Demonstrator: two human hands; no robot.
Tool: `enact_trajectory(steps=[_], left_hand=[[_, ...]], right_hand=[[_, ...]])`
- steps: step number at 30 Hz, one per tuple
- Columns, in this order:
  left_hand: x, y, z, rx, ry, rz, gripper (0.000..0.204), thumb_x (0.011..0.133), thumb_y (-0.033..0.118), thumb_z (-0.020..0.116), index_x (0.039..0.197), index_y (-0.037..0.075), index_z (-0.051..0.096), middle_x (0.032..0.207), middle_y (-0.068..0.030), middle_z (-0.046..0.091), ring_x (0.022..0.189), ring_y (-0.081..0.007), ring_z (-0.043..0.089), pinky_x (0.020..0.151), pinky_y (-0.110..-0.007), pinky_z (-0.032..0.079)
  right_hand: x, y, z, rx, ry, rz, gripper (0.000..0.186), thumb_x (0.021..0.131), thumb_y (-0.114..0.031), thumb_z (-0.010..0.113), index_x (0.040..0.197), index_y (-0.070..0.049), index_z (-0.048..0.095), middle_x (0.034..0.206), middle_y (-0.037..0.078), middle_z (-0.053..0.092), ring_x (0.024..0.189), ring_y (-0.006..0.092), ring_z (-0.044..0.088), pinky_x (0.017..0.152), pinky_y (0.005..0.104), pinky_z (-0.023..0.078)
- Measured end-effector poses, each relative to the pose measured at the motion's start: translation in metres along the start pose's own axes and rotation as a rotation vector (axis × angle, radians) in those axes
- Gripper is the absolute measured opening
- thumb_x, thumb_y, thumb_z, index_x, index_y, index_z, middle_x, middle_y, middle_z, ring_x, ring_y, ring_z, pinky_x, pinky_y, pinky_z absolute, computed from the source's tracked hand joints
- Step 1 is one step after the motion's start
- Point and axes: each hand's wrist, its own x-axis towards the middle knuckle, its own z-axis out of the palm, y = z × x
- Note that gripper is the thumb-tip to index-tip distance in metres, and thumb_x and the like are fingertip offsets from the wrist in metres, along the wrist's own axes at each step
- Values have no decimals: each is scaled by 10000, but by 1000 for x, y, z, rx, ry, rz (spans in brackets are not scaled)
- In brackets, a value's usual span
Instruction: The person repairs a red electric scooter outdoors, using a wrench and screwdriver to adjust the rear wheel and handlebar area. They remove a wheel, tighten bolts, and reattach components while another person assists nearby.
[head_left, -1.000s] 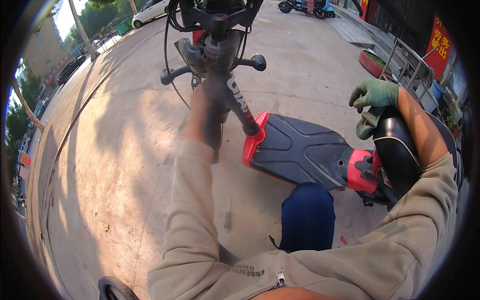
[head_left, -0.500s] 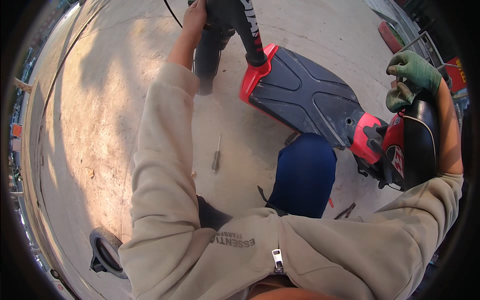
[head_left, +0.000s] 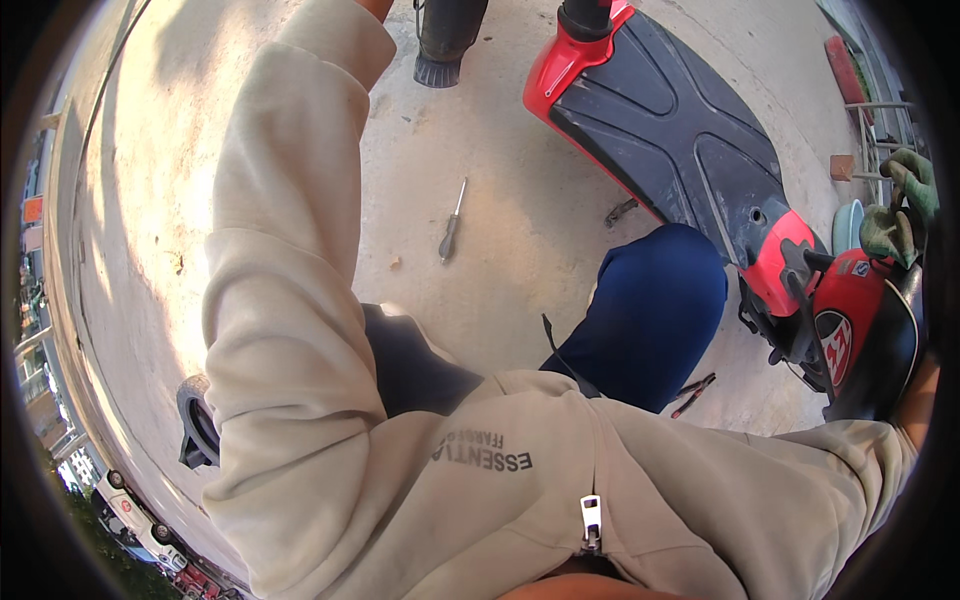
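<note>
My left forearm in a beige sleeve reaches past the top edge; the hand is out of view. My right hand [head_left: 908,180], in a green glove, is curled on another green glove [head_left: 888,228] above the black seat [head_left: 890,345] of a red-and-black scooter. The scooter's dark footboard [head_left: 670,120] has red trim and joins a black stem at the top. A dark wheel part [head_left: 440,45] shows left of it. A screwdriver [head_left: 453,225] lies on the concrete below that. My blue-trousered knee [head_left: 655,290] is beside the footboard.
Red-handled pliers [head_left: 695,392] lie right of my knee. A black tyre [head_left: 195,415] lies at the left. A red planter [head_left: 842,70], metal railing [head_left: 875,105] and pale blue basin [head_left: 846,225] stand at the right. Parked vehicles [head_left: 135,515] show at the far lower left.
The view has tipped down, carrying handlebars and my left hand out past the top edge. My right hand and the glove beneath it now appear farther toward the right edge.
</note>
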Motion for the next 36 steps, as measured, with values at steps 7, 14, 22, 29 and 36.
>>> enact_trajectory(steps=[7,14,22,29,36], left_hand=[[2,-8,-11,-45,-13,-30,410,1047,300,402,1155,-13,644,1012,-103,697,890,-152,661,804,-301,536],[-6,2,0,-42,53,-61,324,1025,292,489,1137,47,670,1015,-1,665,944,-83,576,857,-231,424],[-22,6,14,-18,182,-135,322,1034,266,467,1182,27,624,1034,-82,671,1003,-197,633,909,-305,463],[-20,6,10,42,179,-194,412,1053,377,440,1209,66,662,1105,-10,685,1008,-115,579,880,-251,436],[-23,36,20,339,273,-292,360,1026,298,512,1224,22,632,1195,-84,657,1096,-153,583,934,-330,464]], right_hand=[[-8,12,2,-15,1,265,266,882,-246,641,973,2,667,820,36,630,744,130,590,692,282,478],[-21,-24,10,-25,87,182,296,829,-249,715,858,45,709,700,91,666,661,143,620,626,326,506],[-26,-30,7,-208,58,161,408,833,-379,741,911,22,743,747,197,702,696,251,704,660,364,544],[-26,-22,7,-328,-5,-2,446,839,-443,694,912,-7,748,834,205,718,813,359,706,765,424,547],[-27,-21,6,-277,-9,-66,409,846,-441,680,892,-41,750,861,184,724,852,366,694,791,437,539]])
